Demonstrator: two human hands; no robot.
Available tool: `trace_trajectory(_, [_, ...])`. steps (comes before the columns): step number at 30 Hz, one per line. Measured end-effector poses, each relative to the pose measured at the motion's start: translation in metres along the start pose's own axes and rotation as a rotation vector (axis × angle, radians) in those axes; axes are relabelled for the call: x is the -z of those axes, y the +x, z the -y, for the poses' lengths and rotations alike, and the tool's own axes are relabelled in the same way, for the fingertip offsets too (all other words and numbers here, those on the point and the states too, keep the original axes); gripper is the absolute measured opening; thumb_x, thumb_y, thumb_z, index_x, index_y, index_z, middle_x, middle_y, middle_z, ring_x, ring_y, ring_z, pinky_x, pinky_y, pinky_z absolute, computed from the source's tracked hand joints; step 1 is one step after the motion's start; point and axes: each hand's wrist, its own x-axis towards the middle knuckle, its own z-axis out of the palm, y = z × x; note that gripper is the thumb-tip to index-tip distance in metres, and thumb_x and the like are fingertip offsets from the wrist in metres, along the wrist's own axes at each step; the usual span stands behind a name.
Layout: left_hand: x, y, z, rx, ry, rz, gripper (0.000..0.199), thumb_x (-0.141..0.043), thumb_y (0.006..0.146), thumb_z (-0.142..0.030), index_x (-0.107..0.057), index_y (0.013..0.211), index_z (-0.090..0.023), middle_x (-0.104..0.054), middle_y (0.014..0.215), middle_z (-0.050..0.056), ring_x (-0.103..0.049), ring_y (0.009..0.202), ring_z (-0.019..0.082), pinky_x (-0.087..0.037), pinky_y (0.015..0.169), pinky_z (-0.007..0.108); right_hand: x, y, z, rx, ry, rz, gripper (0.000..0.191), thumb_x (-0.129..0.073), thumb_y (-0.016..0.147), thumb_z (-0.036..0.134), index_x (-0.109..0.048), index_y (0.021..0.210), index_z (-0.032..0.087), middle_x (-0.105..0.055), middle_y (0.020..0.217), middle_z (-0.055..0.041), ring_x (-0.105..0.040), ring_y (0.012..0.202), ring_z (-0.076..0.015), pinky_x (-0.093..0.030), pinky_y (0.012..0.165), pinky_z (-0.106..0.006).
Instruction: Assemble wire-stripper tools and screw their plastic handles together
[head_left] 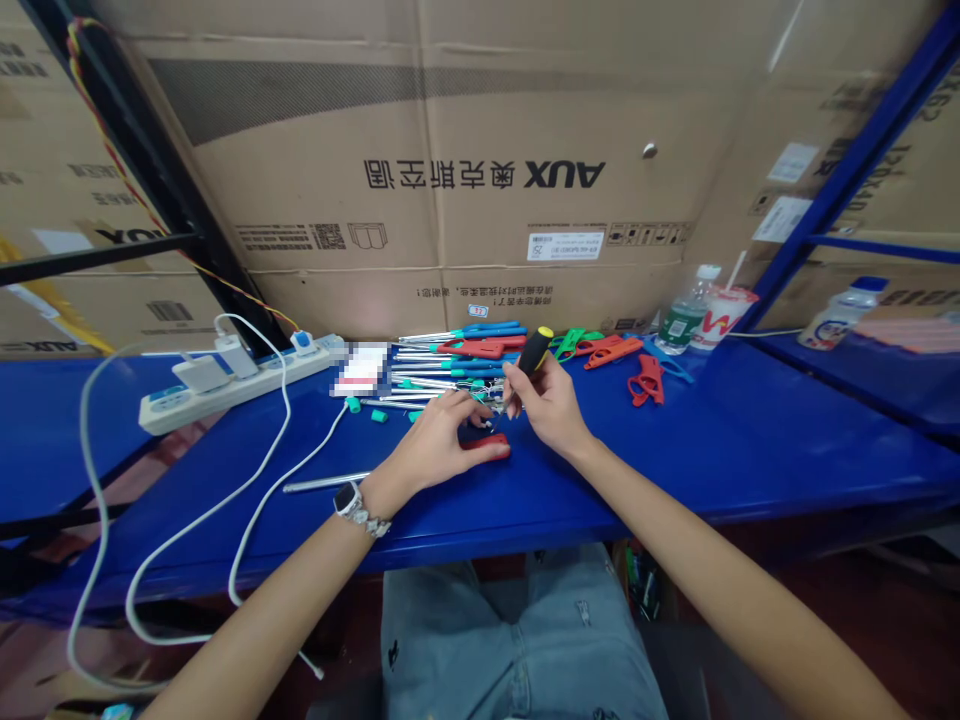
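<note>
Right hand (551, 400) grips a screwdriver (535, 350), pointed down. Left hand (442, 440) holds a red handle (491, 447) at the near middle of the surface (697, 450); tip contact can't be made out. This piece looks mid-work. Far side: blue-handled rods (487, 330) lie in a heap, seemingly joined. Far right: green (577, 342) and orange shells (613, 350) lie loose, apparently left to do. Containers, far right: clear bottle (681, 318), capped, fill unclear; beside it a cup (724, 316) with straw, contents hidden.
</note>
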Motion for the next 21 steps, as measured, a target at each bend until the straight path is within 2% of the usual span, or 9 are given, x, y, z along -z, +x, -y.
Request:
trace_trajectory(2, [0.0008, -0.0019, 0.0008, -0.009, 0.062, 0.053, 0.043, -0.079, 0.081, -0.059, -0.071, 0.099, -0.02, -0.067, 0.101, 0.007, -0.062, 0.094, 0.027, -0.049, 0.086, 0.044, 0.0016, 0.0006, 0.0009, 0.0, -0.022, -0.014, 0.035, -0.068, 0.09, 0.057, -0.051, 0.091, 0.026, -0.062, 0.063, 0.006, -0.054, 0.043, -0.0115, -0.046, 0.043, -0.027])
trace_trajectory(6, [0.0014, -0.002, 0.0052, -0.041, 0.117, 0.105, 0.034, -0.071, 0.09, -0.054, -0.073, 0.093, -0.02, -0.066, 0.098, 0.008, -0.061, 0.093, 0.027, -0.048, 0.084, 0.043, 0.0023, 0.0003, 0.0009, -0.007, -0.057, -0.007, 0.035, -0.067, 0.091, 0.058, -0.051, 0.093, 0.027, -0.06, 0.061, 0.0065, -0.053, 0.043, -0.0118, -0.045, 0.043, -0.027])
trace_trajectory(10, [0.0012, -0.0003, 0.0072, -0.045, 0.128, 0.099, 0.033, -0.071, 0.09, -0.052, -0.073, 0.091, -0.019, -0.067, 0.096, 0.009, -0.061, 0.091, 0.026, -0.048, 0.081, 0.042, 0.0018, -0.0004, -0.0006, -0.006, -0.065, 0.001, 0.034, -0.067, 0.091, 0.057, -0.053, 0.094, 0.027, -0.061, 0.063, 0.0057, -0.054, 0.044, -0.0121, -0.045, 0.045, -0.028])
trace_trajectory(21, [0.0012, -0.0003, 0.0074, -0.054, 0.137, 0.074, 0.031, -0.072, 0.089, -0.05, -0.073, 0.091, -0.019, -0.069, 0.098, 0.009, -0.063, 0.091, 0.027, -0.048, 0.085, 0.043, 0.0014, 0.0004, -0.0039, -0.023, -0.091, 0.04, 0.035, -0.068, 0.091, 0.057, -0.051, 0.092, 0.026, -0.06, 0.064, 0.0049, -0.054, 0.047, -0.0134, -0.047, 0.048, -0.031])
